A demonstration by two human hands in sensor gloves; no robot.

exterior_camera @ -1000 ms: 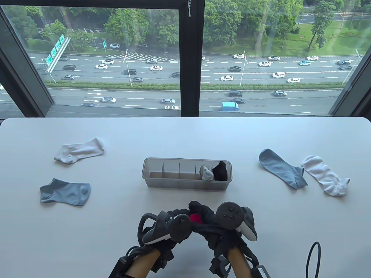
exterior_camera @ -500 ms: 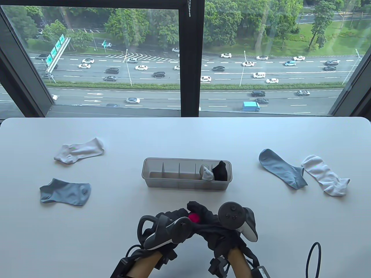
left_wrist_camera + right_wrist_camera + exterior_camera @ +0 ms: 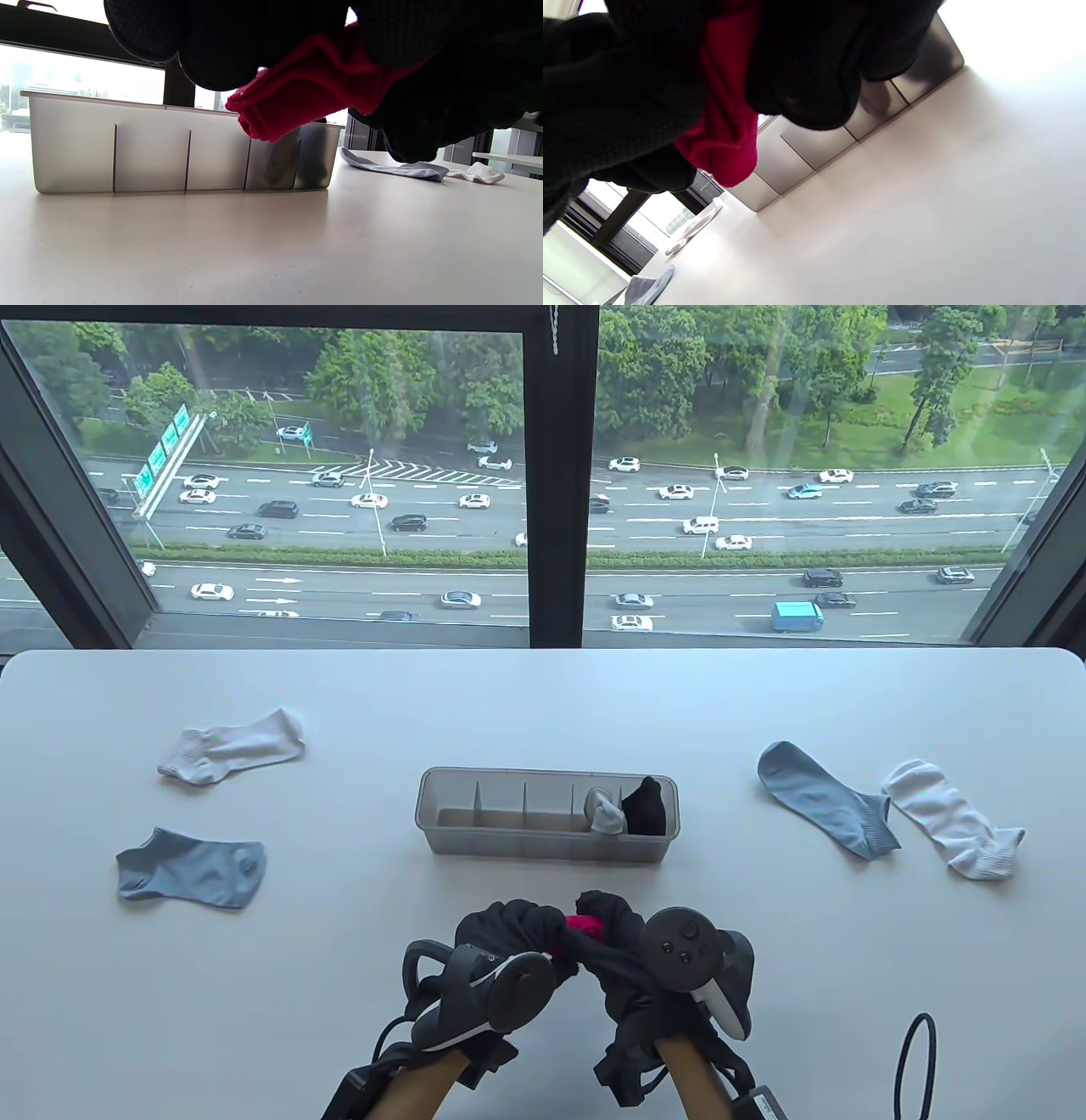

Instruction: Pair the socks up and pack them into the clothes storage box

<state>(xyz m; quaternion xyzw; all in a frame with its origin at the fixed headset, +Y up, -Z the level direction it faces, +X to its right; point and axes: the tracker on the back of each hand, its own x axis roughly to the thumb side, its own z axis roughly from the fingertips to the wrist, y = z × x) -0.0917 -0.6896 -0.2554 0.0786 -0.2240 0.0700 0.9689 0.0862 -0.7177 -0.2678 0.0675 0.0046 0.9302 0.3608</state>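
My left hand and my right hand together grip a rolled red sock bundle just above the table, in front of the grey divided storage box. Gloved fingers curl over the red bundle in the left wrist view, and the red bundle shows between black fingers in the right wrist view. The box's two right compartments hold a white-grey sock roll and a black sock roll. Loose socks lie flat: white and blue at left, blue and white at right.
The box has three vacant left compartments. A black cable loops at the table's front right. The window frame stands beyond the table's far edge.
Both hands have moved forward toward the box with the red bundle. The left hand's fingers now reach further round it, and more red shows between the hands.
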